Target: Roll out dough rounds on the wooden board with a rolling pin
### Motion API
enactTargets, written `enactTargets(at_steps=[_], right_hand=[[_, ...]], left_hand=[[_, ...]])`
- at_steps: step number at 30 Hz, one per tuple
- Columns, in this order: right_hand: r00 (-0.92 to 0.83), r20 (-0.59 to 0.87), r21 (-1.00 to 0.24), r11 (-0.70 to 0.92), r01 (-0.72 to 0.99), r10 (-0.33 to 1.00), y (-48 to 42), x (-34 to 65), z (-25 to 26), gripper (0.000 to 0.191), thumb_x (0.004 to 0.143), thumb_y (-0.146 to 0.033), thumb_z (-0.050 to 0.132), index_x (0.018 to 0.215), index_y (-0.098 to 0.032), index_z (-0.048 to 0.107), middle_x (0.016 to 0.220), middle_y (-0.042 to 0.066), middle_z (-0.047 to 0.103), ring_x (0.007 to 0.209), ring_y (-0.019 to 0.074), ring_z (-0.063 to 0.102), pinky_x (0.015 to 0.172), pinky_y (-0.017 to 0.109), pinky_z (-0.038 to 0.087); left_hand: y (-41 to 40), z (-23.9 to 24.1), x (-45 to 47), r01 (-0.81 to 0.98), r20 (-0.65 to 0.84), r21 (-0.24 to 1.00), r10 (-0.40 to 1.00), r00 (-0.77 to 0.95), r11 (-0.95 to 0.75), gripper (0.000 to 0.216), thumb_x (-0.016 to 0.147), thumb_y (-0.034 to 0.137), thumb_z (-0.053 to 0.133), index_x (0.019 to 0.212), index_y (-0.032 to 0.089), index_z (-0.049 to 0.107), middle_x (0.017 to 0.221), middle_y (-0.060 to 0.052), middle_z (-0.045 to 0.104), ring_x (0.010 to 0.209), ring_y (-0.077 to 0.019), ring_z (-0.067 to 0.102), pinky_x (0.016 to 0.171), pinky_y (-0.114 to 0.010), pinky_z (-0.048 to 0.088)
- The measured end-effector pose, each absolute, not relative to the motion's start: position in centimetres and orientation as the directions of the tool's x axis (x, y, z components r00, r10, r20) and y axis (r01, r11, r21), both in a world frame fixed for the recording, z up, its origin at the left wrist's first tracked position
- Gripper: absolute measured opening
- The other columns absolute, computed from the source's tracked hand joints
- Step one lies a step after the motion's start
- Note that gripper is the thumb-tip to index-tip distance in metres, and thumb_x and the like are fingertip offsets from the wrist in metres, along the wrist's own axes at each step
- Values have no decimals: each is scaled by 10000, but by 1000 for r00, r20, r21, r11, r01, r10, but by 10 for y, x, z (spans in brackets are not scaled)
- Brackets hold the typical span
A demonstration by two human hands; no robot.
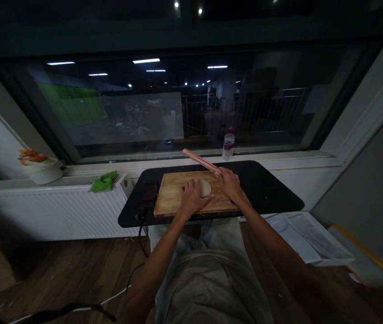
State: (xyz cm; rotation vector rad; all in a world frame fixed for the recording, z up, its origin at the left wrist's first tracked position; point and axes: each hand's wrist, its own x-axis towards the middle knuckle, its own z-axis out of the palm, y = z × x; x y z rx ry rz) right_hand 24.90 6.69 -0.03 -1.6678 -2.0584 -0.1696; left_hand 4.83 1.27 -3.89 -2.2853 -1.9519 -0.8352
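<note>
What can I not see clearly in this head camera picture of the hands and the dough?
- Dough: partly hidden under the left hand.
- Rolling pin: near end covered by the right hand.
- Cutting board: left edge blurred.
- Bottle: label too small.

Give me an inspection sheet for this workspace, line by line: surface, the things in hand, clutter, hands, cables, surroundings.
Surface: black table under a dark window, carrying a wooden board.
Things in hand: pale dough piece on the board; rolling pin angled up off the board.
Clutter: dark item at the board's left edge, partly blurred.
Hands: left hand flat on the board against the dough; right hand closed in a grip on the rolling pin's near end.
Cables: black cable hangs from the table front; another cable runs across the floor.
Surroundings: water bottle on the sill, green cloth and white bowl on the radiator, papers on the floor.
</note>
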Motion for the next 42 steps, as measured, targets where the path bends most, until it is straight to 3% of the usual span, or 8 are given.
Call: enactTargets(at_steps=[6,11,14,19,24,28,36,42], right_hand=[[-94,490,-255,246,935,866,90,233,-13,430,1229,-387,412,1492,-182,684,1415,170,781,1274,326,660,1070,388,422],[-111,528,-269,289,919,842,91,235,-27,435,1231,-424,409,1477,-202,692,1431,167,771,1296,330,634,1066,400,409],[-122,532,-275,307,911,838,92,237,-29,446,1231,-433,401,1487,-207,688,1444,162,764,1318,330,623,1074,405,402],[-136,526,-271,317,909,839,94,238,-28,460,1240,-429,364,1456,-218,712,1385,143,785,1248,306,645,1092,397,402],[-151,523,-265,328,907,839,93,240,-28,468,1240,-428,365,1478,-204,699,1417,154,772,1266,309,642,1093,392,410],[-140,533,-280,330,901,834,92,241,-30,470,1229,-412,390,1529,-184,669,1478,168,751,1317,324,628,1116,405,414],[-152,555,-298,366,881,818,89,241,-28,458,1217,-409,404,1505,-209,699,1440,161,774,1276,333,654,1099,422,455],[-171,546,-269,365,892,820,85,238,-23,436,1218,-409,426,1464,-205,722,1386,161,794,1250,327,667,1093,420,455]], left_hand=[[39,-36,40,832,386,369,883,268,-414,468,1012,524,827,1335,192,763,1478,-170,747,1401,-357,677,1241,-475,524],[53,-35,21,665,387,515,839,383,-541,638,945,432,883,1517,235,682,1564,-119,727,1441,-327,682,1284,-472,513],[48,-39,20,715,407,443,832,378,-541,747,953,514,857,1609,268,601,1653,-125,650,1536,-355,592,1326,-531,449],[41,-41,28,890,369,317,907,203,-328,1010,921,796,786,1686,201,502,1671,-245,572,1543,-486,520,1262,-671,429],[43,-39,24,841,378,389,897,228,-377,937,921,648,848,1687,222,516,1605,-198,644,1502,-438,576,1280,-598,454],[42,-39,19,735,378,497,878,294,-460,913,910,513,879,1702,241,515,1678,-154,613,1537,-379,581,1305,-510,472],[42,-42,24,884,375,365,915,147,-291,1028,869,823,839,1645,202,576,1625,-253,613,1528,-513,539,1281,-708,410],[49,-47,11,615,394,628,876,277,-477,959,887,601,915,1682,221,539,1689,-174,614,1561,-389,580,1339,-542,446]])
